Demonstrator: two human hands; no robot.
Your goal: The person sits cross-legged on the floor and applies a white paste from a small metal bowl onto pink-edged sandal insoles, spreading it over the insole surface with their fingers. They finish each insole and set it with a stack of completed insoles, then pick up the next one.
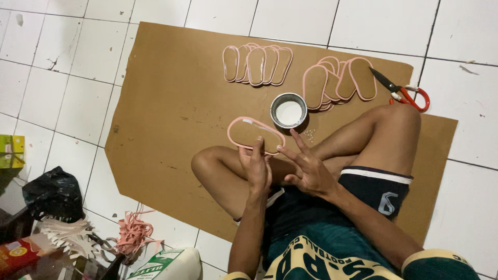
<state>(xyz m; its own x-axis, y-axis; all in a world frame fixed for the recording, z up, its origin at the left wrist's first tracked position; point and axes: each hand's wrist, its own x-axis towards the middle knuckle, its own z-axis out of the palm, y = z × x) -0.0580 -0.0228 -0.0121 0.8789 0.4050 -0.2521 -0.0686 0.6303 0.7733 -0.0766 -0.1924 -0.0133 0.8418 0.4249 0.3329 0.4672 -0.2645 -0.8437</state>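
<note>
Head view, looking down on crossed legs over a brown cardboard sheet spread on the white tiled floor.

Left hand closed in a pinch grip on the near edge of a sole-shaped cardboard cutout with pink trim, held flat just above the sheet, ahead of the left knee. Right hand open, gripping nothing, fingers spread, index fingertip raised toward the round metal tin of white glue. Tin just beyond the held sole, nearly touching its far end.

Two fanned stacks farther back: pink-rimmed outlines on the left, brown soles with pink edging on the right. Red-handled scissors beside the right knee, blades pointing to the stacks. Small white specks scattered near the tin. Pink offcut strips and paper scraps lower left.

Likely risks, judged from this layout:
- Tin standing open and close to the sole and the right fingers; a nudge from either could probably tip it and spill glue over the sheet.
- Sole pinched at one edge only; could sag or twist, lifting the pink trim before it sets.
- Any glue on the right fingertips would likely smear the brown face or the leg.
- Scissors close to the bare right knee; a shift of the leg could meet the blades.
</note>
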